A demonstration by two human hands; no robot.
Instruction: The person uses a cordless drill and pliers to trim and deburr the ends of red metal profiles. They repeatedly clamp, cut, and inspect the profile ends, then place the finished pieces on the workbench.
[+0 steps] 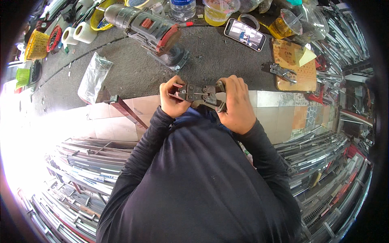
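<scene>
In front of my body, my right hand (pixel 237 103) is closed around the spread handles of heavy metal hand pliers (pixel 204 94) with a riveted double joint. Their jaw end points left, against a short reddish-brown metal channel piece (pixel 175 92). My left hand (pixel 172 100) has its fingers wrapped round that piece, with the thumb up beside the jaws. How deep the jaws sit in it, I cannot tell.
On the grey-carpeted bench (pixel 133 73) stand a cordless drill (pixel 146 30), a plastic bag (pixel 94 77), a phone (pixel 245 34), smaller pliers (pixel 283 73) on a wooden board (pixel 298 83), and cups of drink (pixel 219 12). A dark red bar (pixel 127 111) slants near my left arm. Metal profiles (pixel 312 162) fill racks behind.
</scene>
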